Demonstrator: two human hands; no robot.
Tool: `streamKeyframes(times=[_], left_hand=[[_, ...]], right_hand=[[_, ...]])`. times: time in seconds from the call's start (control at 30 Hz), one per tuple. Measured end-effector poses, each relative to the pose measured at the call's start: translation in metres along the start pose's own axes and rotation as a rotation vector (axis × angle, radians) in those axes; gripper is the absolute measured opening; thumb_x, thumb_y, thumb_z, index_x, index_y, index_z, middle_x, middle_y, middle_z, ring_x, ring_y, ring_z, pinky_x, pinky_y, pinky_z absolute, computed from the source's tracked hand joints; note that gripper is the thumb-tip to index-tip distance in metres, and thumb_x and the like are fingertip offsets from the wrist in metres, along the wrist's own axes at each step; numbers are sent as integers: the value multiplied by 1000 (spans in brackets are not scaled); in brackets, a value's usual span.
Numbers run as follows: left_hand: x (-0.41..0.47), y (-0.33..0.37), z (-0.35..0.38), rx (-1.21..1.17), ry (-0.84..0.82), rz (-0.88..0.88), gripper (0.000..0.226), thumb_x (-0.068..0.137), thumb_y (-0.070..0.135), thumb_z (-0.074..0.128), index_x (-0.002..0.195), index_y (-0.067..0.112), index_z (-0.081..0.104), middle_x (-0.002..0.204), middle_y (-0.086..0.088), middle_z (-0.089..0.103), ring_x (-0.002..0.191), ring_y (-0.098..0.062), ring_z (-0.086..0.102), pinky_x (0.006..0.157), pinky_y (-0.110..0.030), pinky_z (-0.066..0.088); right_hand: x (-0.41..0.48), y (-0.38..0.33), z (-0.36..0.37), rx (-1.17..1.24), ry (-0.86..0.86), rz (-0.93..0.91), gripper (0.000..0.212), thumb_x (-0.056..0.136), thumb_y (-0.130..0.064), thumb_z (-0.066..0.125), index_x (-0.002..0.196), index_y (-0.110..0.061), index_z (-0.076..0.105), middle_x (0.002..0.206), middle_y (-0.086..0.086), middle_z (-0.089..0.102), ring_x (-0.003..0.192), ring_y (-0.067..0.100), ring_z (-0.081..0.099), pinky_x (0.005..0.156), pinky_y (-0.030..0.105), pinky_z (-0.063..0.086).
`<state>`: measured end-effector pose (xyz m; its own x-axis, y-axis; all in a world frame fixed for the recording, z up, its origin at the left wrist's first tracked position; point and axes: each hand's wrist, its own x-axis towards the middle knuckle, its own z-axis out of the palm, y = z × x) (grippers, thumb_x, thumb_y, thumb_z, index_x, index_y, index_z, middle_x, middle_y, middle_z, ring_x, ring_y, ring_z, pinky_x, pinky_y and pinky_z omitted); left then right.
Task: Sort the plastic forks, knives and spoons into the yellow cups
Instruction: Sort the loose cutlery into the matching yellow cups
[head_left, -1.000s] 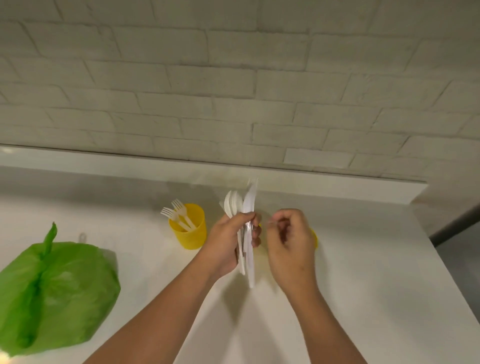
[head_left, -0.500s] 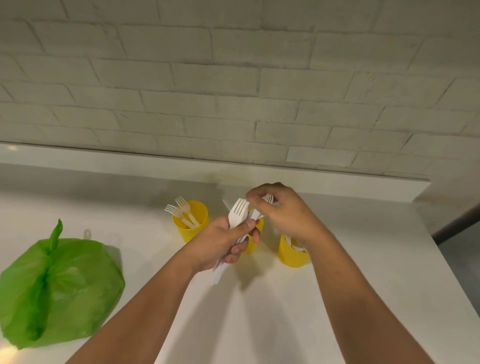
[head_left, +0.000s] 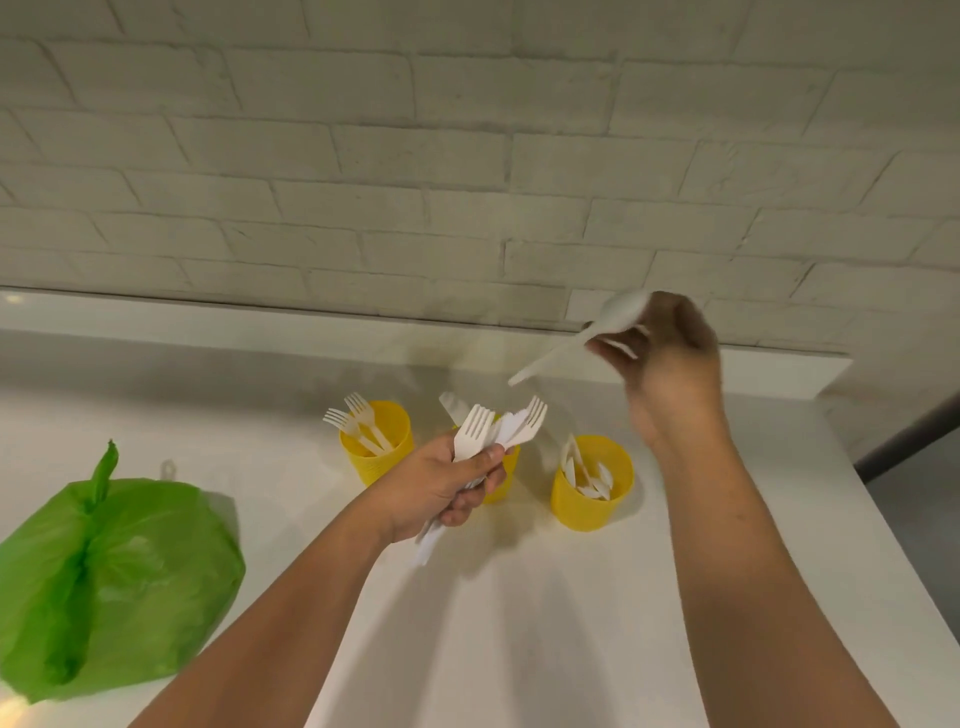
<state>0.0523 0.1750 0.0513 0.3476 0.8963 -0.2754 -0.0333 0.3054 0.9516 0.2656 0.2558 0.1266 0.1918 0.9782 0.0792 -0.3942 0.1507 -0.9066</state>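
Right hand lifted away pinching white spoon, blurred

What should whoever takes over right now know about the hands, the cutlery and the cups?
Left hand: grips a mixed bundle of cutlery, in front of the middle cup.
Right hand: pinches one spoon, held up in the air.
Done: forks stand in the left cup; white pieces lie in the right cup.
Left: place the spoon, then sort the bundle.
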Motion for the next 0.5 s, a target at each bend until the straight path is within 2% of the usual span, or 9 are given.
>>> streamKeyframes(times=[0.07,0.17,0.27,0.37,0.43,0.5], left_hand=[[0,-2,-2,-1,50,-9,20,98,35,62,101,15,62,64,3,40,52,-12,23,46,-24,17],[3,-5,-3,-23,99,7,26,100,33,65,82,20,51,61,2,29,52,-14,18,44,-23,17],[10,-4,4,-135,138,58,33,95,34,68,79,22,42,60,4,25,49,-12,18,43,-20,19],[14,1,12,-176,159,100,35,95,36,70,85,18,42,58,2,29,46,-10,22,41,-21,22],[15,6,15,-151,143,123,29,97,35,63,90,14,45,59,0,36,45,-11,26,42,-22,24],[14,10,17,-123,126,124,28,101,35,59,88,15,46,62,1,40,47,-11,27,43,-23,24]], right_hand=[[3,-14,-21,-9,131,-132,22,108,-15,42,90,-16,54,91,17,58,84,34,64,71,42,60],[7,-10,-49,-451,169,-252,17,107,-19,40,94,-18,50,91,8,60,83,31,69,68,42,61],[4,17,-63,-872,87,-182,11,104,-17,45,95,-15,51,82,4,64,72,33,72,69,47,60],[-5,40,-64,-1129,-55,-68,11,101,-13,50,95,-9,58,85,10,65,83,35,68,68,34,46],[-14,52,-61,-1310,-115,-112,15,98,-13,55,96,-4,66,97,16,66,95,38,64,78,35,46],[-28,56,-51,-1382,-85,-245,18,95,-17,63,108,-7,71,114,17,61,104,38,58,93,39,45]])
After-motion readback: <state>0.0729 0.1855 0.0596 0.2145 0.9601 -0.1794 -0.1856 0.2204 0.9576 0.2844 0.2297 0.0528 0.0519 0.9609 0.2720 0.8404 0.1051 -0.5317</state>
